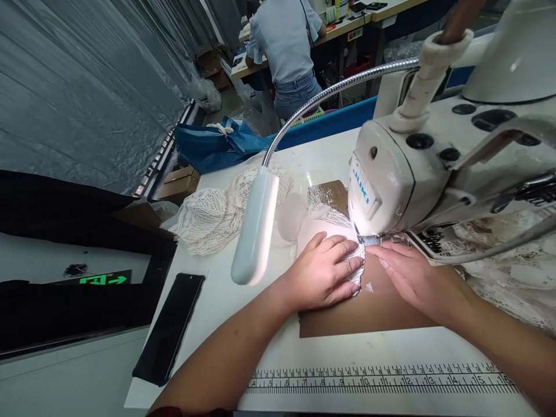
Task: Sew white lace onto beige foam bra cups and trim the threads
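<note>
The lace (pixel 335 217) — white, openwork, with a smooth pale area alongside — lay partly hidden over the brown sheet (pixel 347 317), its right edge, uneven near the bottom, just beside the machine's foot (pixel 369 240).

Lamp (pixel 255 226) glowing, white glare beneath sewing machine (pixel 386 179), dim curtain (pixel 87 87), far worktable (pixel 347 28) perhaps soft

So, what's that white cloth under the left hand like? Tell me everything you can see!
The white cloth lies under the spread left hand, which hides much of it. It looks thin, plain in one part and lacy in others, and its right edge is uneven. Part of it rests on the brown sheet, and one side reaches the sewing machine, where bright light falls. I can't tell whether the right hand touches it.
</note>
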Available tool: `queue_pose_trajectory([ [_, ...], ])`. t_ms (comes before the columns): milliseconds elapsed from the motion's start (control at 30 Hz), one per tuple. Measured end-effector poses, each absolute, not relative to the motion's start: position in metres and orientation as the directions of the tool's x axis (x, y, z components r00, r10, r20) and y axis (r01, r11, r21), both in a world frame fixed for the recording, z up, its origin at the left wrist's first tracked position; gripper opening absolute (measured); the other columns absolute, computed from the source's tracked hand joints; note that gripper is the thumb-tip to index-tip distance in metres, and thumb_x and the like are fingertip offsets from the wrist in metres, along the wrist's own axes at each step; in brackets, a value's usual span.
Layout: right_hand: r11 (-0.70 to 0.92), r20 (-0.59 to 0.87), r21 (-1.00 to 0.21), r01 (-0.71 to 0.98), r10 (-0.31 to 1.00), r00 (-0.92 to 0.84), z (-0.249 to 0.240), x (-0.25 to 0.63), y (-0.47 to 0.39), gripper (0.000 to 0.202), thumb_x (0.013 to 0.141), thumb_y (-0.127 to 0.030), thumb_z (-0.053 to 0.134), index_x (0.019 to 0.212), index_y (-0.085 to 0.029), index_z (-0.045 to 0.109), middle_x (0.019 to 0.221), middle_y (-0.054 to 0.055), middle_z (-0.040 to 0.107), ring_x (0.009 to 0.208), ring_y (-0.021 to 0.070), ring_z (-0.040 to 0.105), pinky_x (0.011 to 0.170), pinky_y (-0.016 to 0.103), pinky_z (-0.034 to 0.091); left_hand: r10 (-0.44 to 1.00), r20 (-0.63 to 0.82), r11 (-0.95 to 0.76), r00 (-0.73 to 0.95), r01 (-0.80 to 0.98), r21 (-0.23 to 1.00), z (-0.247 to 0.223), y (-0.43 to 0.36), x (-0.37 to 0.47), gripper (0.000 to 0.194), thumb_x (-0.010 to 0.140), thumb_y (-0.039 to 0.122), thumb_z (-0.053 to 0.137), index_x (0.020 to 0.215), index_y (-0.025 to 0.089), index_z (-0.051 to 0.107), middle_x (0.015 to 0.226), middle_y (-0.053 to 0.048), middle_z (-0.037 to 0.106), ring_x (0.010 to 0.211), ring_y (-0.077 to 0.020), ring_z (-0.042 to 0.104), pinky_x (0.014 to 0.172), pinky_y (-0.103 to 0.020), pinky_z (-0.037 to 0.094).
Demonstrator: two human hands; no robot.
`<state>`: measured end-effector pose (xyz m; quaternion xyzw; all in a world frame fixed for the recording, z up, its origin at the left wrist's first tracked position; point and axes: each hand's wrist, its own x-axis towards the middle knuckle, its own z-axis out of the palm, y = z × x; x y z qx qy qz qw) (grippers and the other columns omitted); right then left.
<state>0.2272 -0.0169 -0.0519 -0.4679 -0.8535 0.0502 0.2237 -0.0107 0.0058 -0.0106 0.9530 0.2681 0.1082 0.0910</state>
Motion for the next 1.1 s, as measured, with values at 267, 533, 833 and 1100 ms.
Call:
queue_pose_trajectory([
  [267, 0.64, 0.281, -0.337, 0.69, 0.768, -0.575, -0.056, 0.231, -0.019, 0.048, 0.092, -0.01, 0.037, 0.132, -0.023, 0.062, 0.128, 0.012, 0.064, 0.105, 0.0238, 0.063, 0.089, 0.04, 0.054, 0.523, 0.147, -0.837, 0.84, 0.472, 0.278, -0.013, 0.008, -0.011, 0.039, 0.099, 0.032, 0.042, 0.126, 0.012, 0.06, 0.135, -0.013, 0.061, 0.122, -0.0264, 0.054, 0.106, -0.046, 0.038],
  [533, 0.628, 0.33, -0.35, 0.695, 0.777, -0.536, -0.053, 0.231, -0.022, 0.039, 0.094, -0.014, 0.039, 0.12, -0.021, 0.067, 0.114, 0.011, 0.068, 0.096, 0.0217, 0.063, 0.084, 0.037, 0.052, 0.548, 0.148, -0.807, 0.823, 0.474, 0.351, -0.004, 0.009, -0.013, 0.036, 0.095, 0.033, 0.051, 0.122, 0.013, 0.063, 0.124, -0.014, 0.065, 0.11, -0.0259, 0.058, 0.099, -0.043, 0.043],
  [833, 0.756, 0.318, -0.319, 0.571, 0.653, -0.687, -0.04, 0.231, -0.023, 0.037, 0.089, -0.009, 0.042, 0.11, -0.021, 0.068, 0.083, 0.005, 0.063, 0.072, 0.0153, 0.054, 0.066, 0.028, 0.043, 0.659, 0.083, -0.734, 0.747, 0.616, 0.287, -0.01, -0.002, -0.005, 0.032, 0.1, 0.031, 0.042, 0.082, 0.015, 0.064, 0.077, -0.006, 0.062, 0.071, -0.0171, 0.055, 0.067, -0.03, 0.043],
  [1100, 0.766, 0.345, -0.311, 0.563, 0.643, -0.684, -0.047, 0.233, -0.023, 0.036, 0.089, -0.01, 0.043, 0.112, -0.021, 0.068, 0.089, 0.007, 0.064, 0.073, 0.0164, 0.054, 0.065, 0.028, 0.041, 0.733, 0.002, -0.482, 0.681, 0.518, 0.707, 0.002, 0.007, -0.012, 0.032, 0.094, 0.023, 0.047, 0.062, 0.018, 0.043, 0.063, 0.0, 0.051, 0.063, -0.0119, 0.048, 0.063, -0.024, 0.04],
])
